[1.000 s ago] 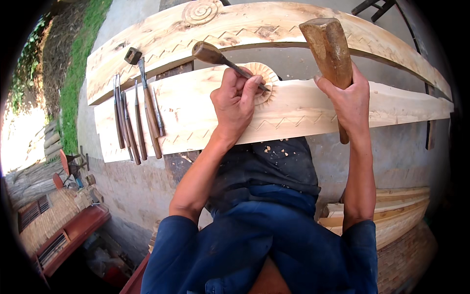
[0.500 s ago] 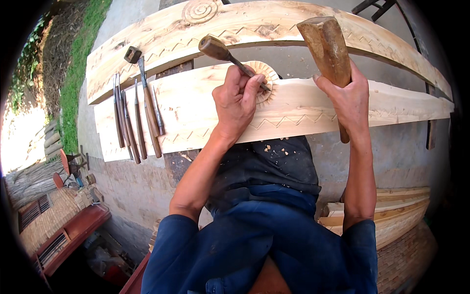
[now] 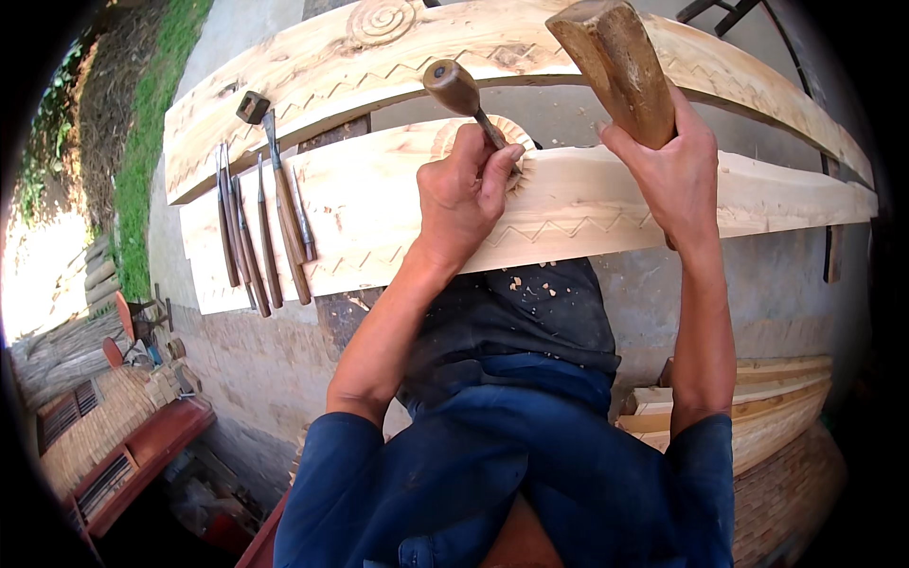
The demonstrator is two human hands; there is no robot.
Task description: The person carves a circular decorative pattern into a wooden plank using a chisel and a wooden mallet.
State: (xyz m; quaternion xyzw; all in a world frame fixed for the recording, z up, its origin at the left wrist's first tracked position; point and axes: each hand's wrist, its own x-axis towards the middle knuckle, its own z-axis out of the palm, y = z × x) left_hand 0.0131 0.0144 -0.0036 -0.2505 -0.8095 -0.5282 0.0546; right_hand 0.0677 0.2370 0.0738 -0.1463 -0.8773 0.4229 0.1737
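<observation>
- The left hand [image 3: 459, 194] is clamping around the metal shank of a chisel with a rounded brown wooden handle [image 3: 453, 87], which is tilting up and leftward.
- The chisel's lower end is pointing into a ribbed round carving [image 3: 453, 139] at the far edge of a pale, zigzag-lined wooden plank [image 3: 578, 204]; the thumb is partly hiding the tip.
- The right hand [image 3: 670, 175] is closing around a heavy brown wooden mallet [image 3: 615, 71], holding its head apart from the chisel handle.
- The hands are staying apart from each other.
- Slim wooden-handled carving tools [image 3: 265, 232] are lying side by side on the plank's left part.
- Beyond, a second pale plank [image 3: 322, 85] is bearing a carved spiral [image 3: 381, 21].
</observation>
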